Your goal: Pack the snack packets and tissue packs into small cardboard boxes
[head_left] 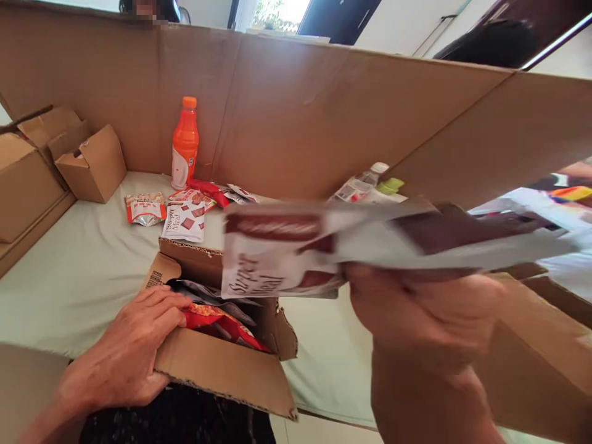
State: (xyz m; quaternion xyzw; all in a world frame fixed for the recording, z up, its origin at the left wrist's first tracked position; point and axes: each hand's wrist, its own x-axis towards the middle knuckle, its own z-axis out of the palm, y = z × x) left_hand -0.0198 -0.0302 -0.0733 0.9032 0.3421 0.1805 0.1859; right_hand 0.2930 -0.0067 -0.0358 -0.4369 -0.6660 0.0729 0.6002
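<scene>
My right hand (425,314), blurred by motion, is closed around several white and brown food pouches (282,246), the front one printed "Super Meal". They are raised above the cloth, to the right of an open cardboard box (222,357). With the thumb under the near flap and the fingers over its rim, my left hand (132,345) grips this box at its left side. Its fingertips touch a red packet (222,324) inside. Behind that packet, silver-grey pouches (213,293) stand in the box, their fronts hidden.
Beyond the box lie another Super Meal pouch (184,221) and a red-and-white snack bag (145,208). An orange drink bottle (185,145) stands by the cardboard wall (296,111). Cardboard boxes (95,163) line the left; another box (531,345) is at right. A clear bottle (365,182) lies behind the pouches.
</scene>
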